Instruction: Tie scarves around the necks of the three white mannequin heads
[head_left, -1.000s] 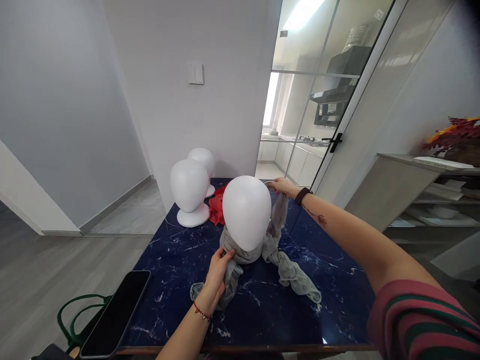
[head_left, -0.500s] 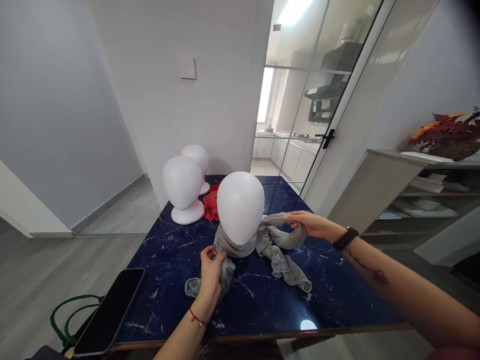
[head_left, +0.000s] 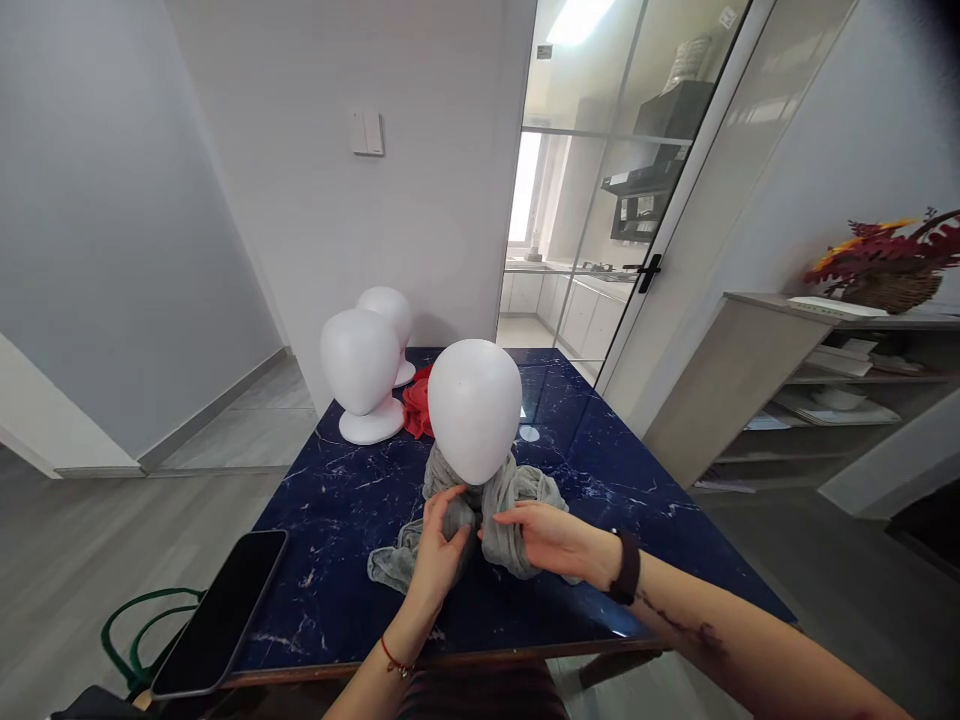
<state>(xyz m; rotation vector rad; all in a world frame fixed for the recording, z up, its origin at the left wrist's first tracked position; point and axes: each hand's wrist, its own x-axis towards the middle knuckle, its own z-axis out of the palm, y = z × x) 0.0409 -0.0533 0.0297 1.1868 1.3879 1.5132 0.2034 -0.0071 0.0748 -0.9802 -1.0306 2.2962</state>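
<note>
A white foam head (head_left: 475,408) stands on the dark blue marble table (head_left: 615,480), with a grey scarf (head_left: 529,490) wrapped round its neck. Both scarf ends hang down in front of the head. My left hand (head_left: 439,545) is closed on the left end just under the head's chin. My right hand (head_left: 551,538), with a dark watch at the wrist, grips the right end right beside it. The two hands nearly touch.
Two more white foam heads (head_left: 361,370) stand at the table's far left, with a red cloth (head_left: 417,408) beside them. A black phone (head_left: 222,626) lies at the near left corner. A glass door (head_left: 645,200) and low shelves (head_left: 817,400) are to the right.
My right hand has carried the scarf's right end from behind the head round to the front, next to my left hand. The left hand has stayed on its end.
</note>
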